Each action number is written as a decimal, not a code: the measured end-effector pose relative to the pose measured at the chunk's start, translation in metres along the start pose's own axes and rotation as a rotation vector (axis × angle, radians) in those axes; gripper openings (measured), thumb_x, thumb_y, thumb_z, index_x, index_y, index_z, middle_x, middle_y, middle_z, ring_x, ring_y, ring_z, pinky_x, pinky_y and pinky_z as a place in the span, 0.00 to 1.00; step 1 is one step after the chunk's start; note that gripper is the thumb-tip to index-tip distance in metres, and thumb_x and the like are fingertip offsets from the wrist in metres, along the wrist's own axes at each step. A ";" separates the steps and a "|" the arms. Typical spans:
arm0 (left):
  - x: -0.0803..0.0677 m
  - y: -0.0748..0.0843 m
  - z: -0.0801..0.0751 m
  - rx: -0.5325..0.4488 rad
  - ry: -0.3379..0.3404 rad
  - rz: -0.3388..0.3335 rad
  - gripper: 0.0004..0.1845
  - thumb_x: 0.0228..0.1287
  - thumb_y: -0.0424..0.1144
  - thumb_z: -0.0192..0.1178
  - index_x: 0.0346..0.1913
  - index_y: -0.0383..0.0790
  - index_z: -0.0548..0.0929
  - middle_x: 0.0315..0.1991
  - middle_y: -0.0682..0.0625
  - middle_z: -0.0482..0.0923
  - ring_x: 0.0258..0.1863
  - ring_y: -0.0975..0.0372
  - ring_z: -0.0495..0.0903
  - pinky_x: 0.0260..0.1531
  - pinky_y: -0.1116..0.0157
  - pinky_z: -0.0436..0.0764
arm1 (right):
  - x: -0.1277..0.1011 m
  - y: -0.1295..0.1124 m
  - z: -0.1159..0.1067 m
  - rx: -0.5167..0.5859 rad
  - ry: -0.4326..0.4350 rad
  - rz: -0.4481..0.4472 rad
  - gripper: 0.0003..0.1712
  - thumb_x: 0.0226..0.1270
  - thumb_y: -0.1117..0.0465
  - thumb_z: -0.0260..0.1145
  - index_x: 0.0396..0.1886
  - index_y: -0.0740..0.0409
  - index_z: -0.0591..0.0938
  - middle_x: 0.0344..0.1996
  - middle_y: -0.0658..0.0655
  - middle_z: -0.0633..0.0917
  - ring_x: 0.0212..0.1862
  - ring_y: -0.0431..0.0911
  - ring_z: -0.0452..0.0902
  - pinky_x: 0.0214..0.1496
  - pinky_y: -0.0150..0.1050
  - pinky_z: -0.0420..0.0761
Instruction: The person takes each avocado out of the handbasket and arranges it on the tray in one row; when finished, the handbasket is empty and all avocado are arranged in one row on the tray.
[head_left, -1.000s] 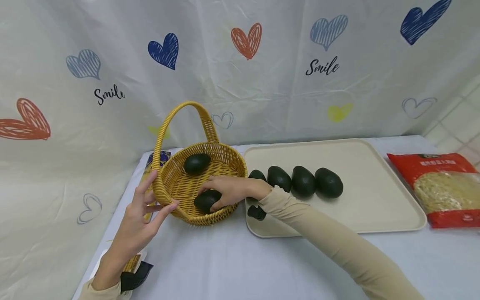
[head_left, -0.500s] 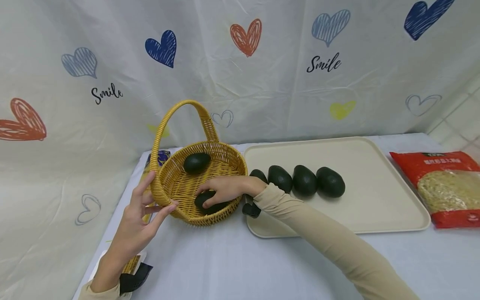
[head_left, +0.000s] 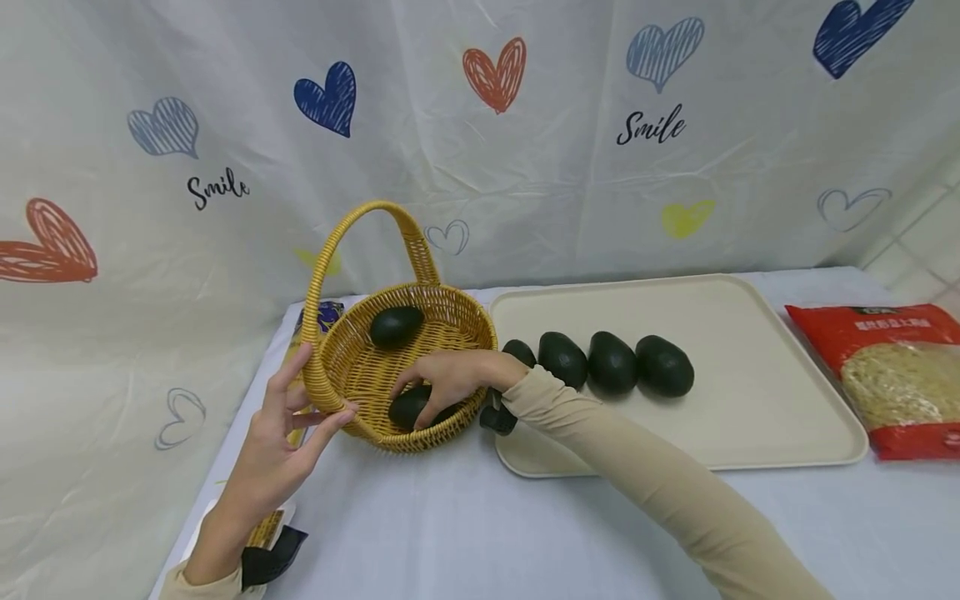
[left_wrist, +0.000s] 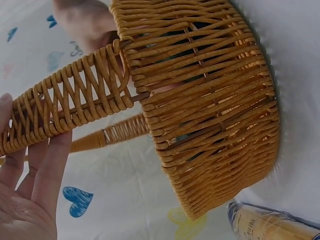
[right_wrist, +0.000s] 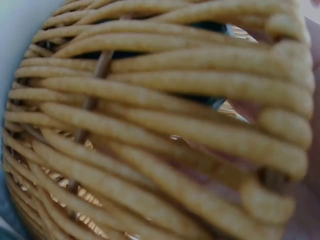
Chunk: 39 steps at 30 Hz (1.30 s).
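At the lower left of the head view, the left hand (head_left: 281, 442) reaches up from the frame's bottom edge to the wicker basket (head_left: 352, 379), thumb and fingertips pinching the woven rim where the handle joins it. In the left wrist view the same fingers (left_wrist: 47, 170) lie along the underside of the braided handle, with the basket's side wall filling the centre of the frame. Just behind that hand, a yellow packet (head_left: 300, 350) with a blue top lies flat on the counter (head_left: 450, 533), partly hidden by the basket.

The basket stands upright left of centre, its arched handle rising toward the curtain (head_left: 525, 167) printed with hearts and the word "Smile". Two avocados lie inside. The far avocado (head_left: 396, 325) rests by the back wall, untouched. The near avocado (head_left: 411, 407) lies against the front wall, and the right hand (head_left: 450, 379) comes over the right rim and curls its fingers down over it, gripping it. The right wrist view shows only blurred wicker strands close up, with a little skin behind them.

Right of the basket, touching its rim or nearly so, sits a beige tray (head_left: 750, 333). Four more avocados (head_left: 611, 363) lie in a row across its left half, the leftmost partly hidden behind the right wrist. At the far right edge, well apart from the tray's fruit, a red bag of noodles (head_left: 892, 379) lies flat on the counter.
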<state>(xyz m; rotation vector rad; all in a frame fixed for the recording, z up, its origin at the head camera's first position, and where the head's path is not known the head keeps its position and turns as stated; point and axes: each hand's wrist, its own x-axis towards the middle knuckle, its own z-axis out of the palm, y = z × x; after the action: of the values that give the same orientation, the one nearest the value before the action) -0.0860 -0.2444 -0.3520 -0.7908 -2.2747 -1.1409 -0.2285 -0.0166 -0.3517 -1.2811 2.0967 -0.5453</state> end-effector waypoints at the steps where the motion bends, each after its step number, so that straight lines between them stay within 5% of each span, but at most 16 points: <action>1: 0.000 0.000 0.000 -0.002 0.000 0.000 0.56 0.51 0.12 0.71 0.81 0.30 0.52 0.41 0.39 0.88 0.48 0.74 0.84 0.45 0.77 0.84 | 0.000 0.000 0.000 -0.008 0.006 0.002 0.33 0.68 0.55 0.77 0.71 0.53 0.79 0.68 0.55 0.80 0.68 0.48 0.74 0.67 0.36 0.75; 7: 0.003 -0.002 0.003 -0.002 -0.004 0.000 0.58 0.48 0.09 0.70 0.81 0.31 0.53 0.41 0.39 0.89 0.47 0.73 0.84 0.44 0.77 0.85 | -0.005 0.006 0.003 -0.003 0.106 -0.001 0.32 0.68 0.55 0.77 0.70 0.52 0.79 0.65 0.54 0.81 0.63 0.47 0.77 0.62 0.38 0.78; 15: 0.005 -0.003 0.004 0.019 -0.004 -0.015 0.59 0.47 0.08 0.70 0.82 0.33 0.52 0.41 0.40 0.89 0.47 0.75 0.84 0.44 0.77 0.85 | -0.037 0.009 -0.010 0.076 0.422 -0.097 0.32 0.66 0.57 0.77 0.69 0.53 0.80 0.61 0.55 0.82 0.61 0.46 0.77 0.60 0.38 0.80; 25: 0.002 -0.001 0.003 0.016 -0.002 -0.003 0.59 0.46 0.08 0.70 0.81 0.31 0.53 0.41 0.39 0.89 0.47 0.74 0.84 0.44 0.77 0.85 | -0.129 0.009 -0.023 0.198 0.670 -0.099 0.34 0.63 0.58 0.80 0.69 0.47 0.80 0.59 0.51 0.82 0.54 0.50 0.79 0.42 0.43 0.89; 30: -0.002 0.000 0.003 0.032 0.000 -0.002 0.60 0.45 0.09 0.71 0.82 0.32 0.53 0.41 0.41 0.89 0.46 0.73 0.85 0.44 0.77 0.85 | -0.182 0.016 -0.016 0.199 0.744 -0.032 0.35 0.63 0.59 0.81 0.69 0.47 0.79 0.62 0.50 0.81 0.56 0.50 0.79 0.46 0.45 0.89; 39: -0.004 -0.001 0.001 0.043 0.005 0.019 0.57 0.49 0.12 0.73 0.81 0.30 0.53 0.41 0.41 0.89 0.46 0.72 0.85 0.44 0.77 0.85 | -0.263 0.040 0.008 0.102 0.882 0.118 0.36 0.62 0.64 0.80 0.69 0.46 0.79 0.62 0.45 0.81 0.53 0.43 0.76 0.49 0.33 0.86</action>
<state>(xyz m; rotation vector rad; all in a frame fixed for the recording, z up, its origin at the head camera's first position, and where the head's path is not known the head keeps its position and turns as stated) -0.0840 -0.2449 -0.3551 -0.7906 -2.2747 -1.0810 -0.1588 0.2360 -0.3074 -0.9204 2.7566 -1.3218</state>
